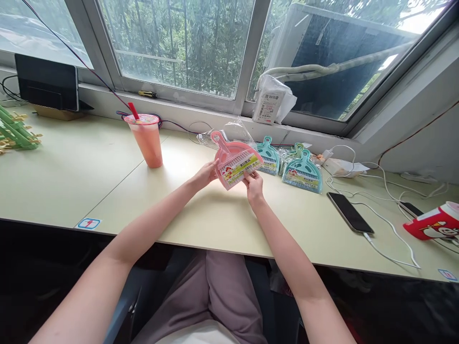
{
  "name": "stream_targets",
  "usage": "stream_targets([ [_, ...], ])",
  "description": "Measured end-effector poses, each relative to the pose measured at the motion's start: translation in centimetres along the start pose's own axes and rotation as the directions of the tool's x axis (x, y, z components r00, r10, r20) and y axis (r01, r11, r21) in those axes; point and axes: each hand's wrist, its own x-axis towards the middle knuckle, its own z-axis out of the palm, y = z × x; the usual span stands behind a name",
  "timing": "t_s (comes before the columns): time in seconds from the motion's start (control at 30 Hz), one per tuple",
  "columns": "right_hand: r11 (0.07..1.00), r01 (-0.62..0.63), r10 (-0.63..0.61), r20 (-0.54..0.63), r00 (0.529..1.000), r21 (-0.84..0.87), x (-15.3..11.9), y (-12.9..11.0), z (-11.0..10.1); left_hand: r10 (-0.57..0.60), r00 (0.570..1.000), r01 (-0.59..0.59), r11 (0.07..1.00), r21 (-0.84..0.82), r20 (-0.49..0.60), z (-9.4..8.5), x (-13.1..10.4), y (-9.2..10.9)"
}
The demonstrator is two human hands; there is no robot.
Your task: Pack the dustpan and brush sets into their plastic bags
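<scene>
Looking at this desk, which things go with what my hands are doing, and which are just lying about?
Part of the job:
- pink dustpan pack, held by your left hand and right hand
- probably the teal dustpan packs and green dustpan pack, being similar

Apparently just lying about:
- drink cup with red straw
- tablet
- plugged-in phone
- red cup

place: seemingly an office | long desk (201,224) below windows (179,43) | propped tablet (45,79) | plugged-in phone (350,212)
</scene>
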Motion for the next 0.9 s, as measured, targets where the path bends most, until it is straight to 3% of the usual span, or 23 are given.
stream_targets([
  [0.13, 1.0, 0.001, -0.001, -0.004, 1.0, -0.005, 0.1, -0.2, -0.1, -0.006, 0.999, 0.007, 1.0, -0.021, 0.043, 1.7, -0.9, -0.6],
  [0.37, 0.998, 0.058, -0.057, -0.06, 0.997, 0.019, 0.3, -0.5, -0.3, -0.081, 0.979, 0.055, 0.989, 0.137, 0.188, 3.8, -2.6, -0.6],
  [0.67, 1.0, 0.019, -0.019, -0.024, 1.0, -0.009, -0.2, -0.3, 0.3, 0.047, 0.998, -0.035, 0.964, 0.264, -0.041, 3.5, -2.3, -1.2],
  [0.9, 0.989, -0.148, 0.15, -0.099, 0.984, 0.028, 1.0, -0.6, -0.6, 0.109, 0.993, -0.115, 0.94, 0.322, 0.036, 3.6, -2.2, -1.6],
])
